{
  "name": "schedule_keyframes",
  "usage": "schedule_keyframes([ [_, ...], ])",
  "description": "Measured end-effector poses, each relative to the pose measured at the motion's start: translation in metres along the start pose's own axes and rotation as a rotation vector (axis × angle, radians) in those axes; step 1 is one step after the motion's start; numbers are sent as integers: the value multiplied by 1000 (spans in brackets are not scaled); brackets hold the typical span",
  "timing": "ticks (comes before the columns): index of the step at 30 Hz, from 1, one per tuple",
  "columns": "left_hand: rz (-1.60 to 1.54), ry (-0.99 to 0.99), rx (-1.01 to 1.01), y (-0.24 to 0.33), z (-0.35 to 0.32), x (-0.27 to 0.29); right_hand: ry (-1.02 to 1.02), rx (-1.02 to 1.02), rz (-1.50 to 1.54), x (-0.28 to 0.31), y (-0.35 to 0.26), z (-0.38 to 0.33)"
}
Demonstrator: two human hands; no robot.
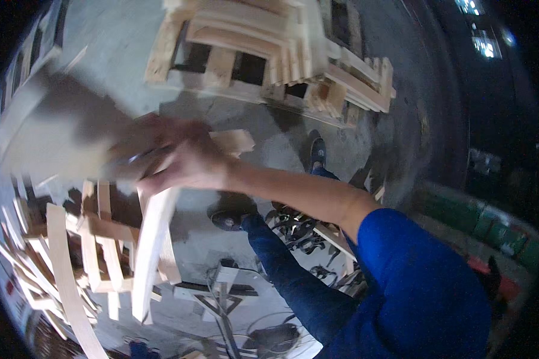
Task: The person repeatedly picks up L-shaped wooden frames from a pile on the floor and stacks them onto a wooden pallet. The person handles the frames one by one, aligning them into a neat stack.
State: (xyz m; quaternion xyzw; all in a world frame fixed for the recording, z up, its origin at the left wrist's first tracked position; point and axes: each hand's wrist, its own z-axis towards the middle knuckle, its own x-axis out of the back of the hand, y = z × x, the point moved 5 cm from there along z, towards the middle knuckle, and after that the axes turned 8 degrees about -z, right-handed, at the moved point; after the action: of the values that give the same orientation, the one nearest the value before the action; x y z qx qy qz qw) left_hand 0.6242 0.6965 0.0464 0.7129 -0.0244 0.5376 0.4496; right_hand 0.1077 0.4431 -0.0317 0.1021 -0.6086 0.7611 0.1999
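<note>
My right hand reaches left across the view from a blue sleeve, smeared by motion. Its fingers are curled round a dark, thin thing with a metallic glint, too blurred to name. Beyond the fingers spreads a wide pale blurred shape, perhaps a board, partly in shadow. Under the hand, a light wooden bar slants down toward the lower edge. Another wooden end shows behind the wrist. My left hand does not show.
Wooden pallets with stacked timber stand at the top. Many loose slats are piled at lower left. A metal stand rises near my legs, with dark straps beside it. Green bins line the right.
</note>
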Motion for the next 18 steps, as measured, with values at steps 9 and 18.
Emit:
schedule_keyframes([
  [9,-367,-239,152,180,-134,-149,344,-877,12,406,89,-215],
  [18,-463,-1021,-203,445,-493,-465,749,-1501,-121,633,72,-458],
])
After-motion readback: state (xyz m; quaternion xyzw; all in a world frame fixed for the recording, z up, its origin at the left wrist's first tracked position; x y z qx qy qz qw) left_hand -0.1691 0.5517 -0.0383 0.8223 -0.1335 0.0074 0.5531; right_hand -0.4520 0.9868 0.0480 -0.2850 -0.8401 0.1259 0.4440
